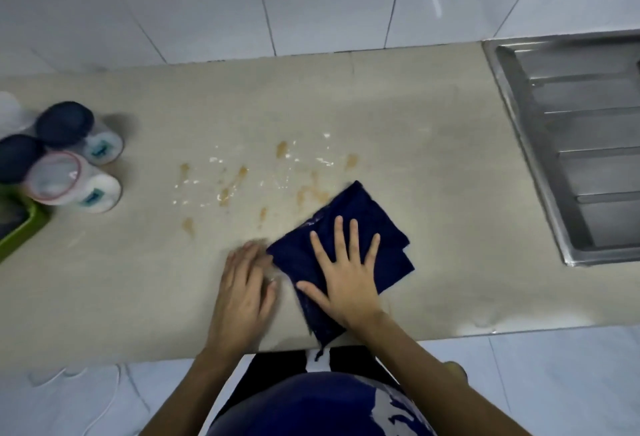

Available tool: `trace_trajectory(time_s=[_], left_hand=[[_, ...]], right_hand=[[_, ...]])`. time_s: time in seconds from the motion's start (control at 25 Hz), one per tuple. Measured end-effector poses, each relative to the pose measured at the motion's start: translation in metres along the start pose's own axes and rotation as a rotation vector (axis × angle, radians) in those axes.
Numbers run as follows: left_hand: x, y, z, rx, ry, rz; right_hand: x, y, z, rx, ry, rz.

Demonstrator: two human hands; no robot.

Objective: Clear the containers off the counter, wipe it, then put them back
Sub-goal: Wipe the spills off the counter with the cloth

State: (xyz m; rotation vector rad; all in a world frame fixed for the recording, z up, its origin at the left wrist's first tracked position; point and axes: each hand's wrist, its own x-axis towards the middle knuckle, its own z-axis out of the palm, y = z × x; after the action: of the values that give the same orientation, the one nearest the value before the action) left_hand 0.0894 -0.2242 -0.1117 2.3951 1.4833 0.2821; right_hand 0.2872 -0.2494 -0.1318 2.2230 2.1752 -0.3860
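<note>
A folded dark blue cloth (360, 214) lies on the beige counter (450, 193) near its front edge. My right hand (346, 276) presses flat on the cloth, fingers spread. My left hand (242, 286) rests palm down on the counter just left of the cloth, blurred, fingers near the cloth's edge. Brown and white spills (242, 176) dot the counter beyond the cloth. Several containers stand grouped at the far left: a dark-lidded jar (69, 124), a clear-lidded jar with white contents (69, 183) and another dark lid (15, 157).
A green tray (20, 231) sits at the left edge, partly cut off. A steel sink drainboard (571, 145) fills the right end of the counter. A tiled wall (311, 3) stands behind. A wet patch (485, 321) shows at the front right edge.
</note>
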Motion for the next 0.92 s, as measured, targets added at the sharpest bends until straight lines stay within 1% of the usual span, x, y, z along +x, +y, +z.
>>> trace_trajectory(time_s=[0.08,0.16,0.32,0.44,0.52,0.6,0.64,0.68,0.72,0.76,0.84,0.92], left_hand=[[-0.01,-0.027,-0.01,0.043,0.008,-0.097],[-0.018,-0.06,-0.022,0.055,0.005,-0.197],[-0.029,-0.123,-0.041,0.108,-0.017,-0.239],[-0.036,-0.145,-0.043,0.118,-0.023,-0.282],[-0.04,-0.155,-0.04,0.109,-0.023,-0.319],[-0.037,-0.153,-0.04,0.103,-0.029,-0.28],[-0.035,-0.153,-0.039,0.097,-0.026,-0.262],[-0.038,-0.159,-0.038,0.092,-0.009,-0.274],[-0.04,-0.161,-0.038,0.091,0.003,-0.287],[-0.041,-0.162,-0.036,0.085,0.015,-0.298],[-0.043,-0.165,-0.036,0.074,0.049,-0.317],[-0.041,-0.167,-0.037,0.066,0.046,-0.333]], right_hand=[[0.008,-0.019,0.002,0.003,-0.006,0.021],[0.009,-0.008,0.006,-0.042,0.016,0.03],[0.008,0.034,0.0,-0.161,-0.024,-0.048],[0.008,0.039,-0.009,-0.14,-0.057,0.034],[0.006,0.006,-0.008,-0.126,-0.033,0.046],[0.005,-0.04,-0.002,-0.109,-0.025,-0.046],[0.01,-0.068,0.001,-0.111,-0.041,-0.13],[0.019,-0.1,0.008,-0.133,-0.062,-0.224],[0.026,-0.125,0.013,-0.144,-0.054,-0.279],[0.033,-0.139,0.016,-0.148,-0.043,-0.291],[0.05,-0.142,0.018,-0.152,-0.025,-0.303],[0.06,-0.114,0.013,-0.179,-0.021,-0.333]])
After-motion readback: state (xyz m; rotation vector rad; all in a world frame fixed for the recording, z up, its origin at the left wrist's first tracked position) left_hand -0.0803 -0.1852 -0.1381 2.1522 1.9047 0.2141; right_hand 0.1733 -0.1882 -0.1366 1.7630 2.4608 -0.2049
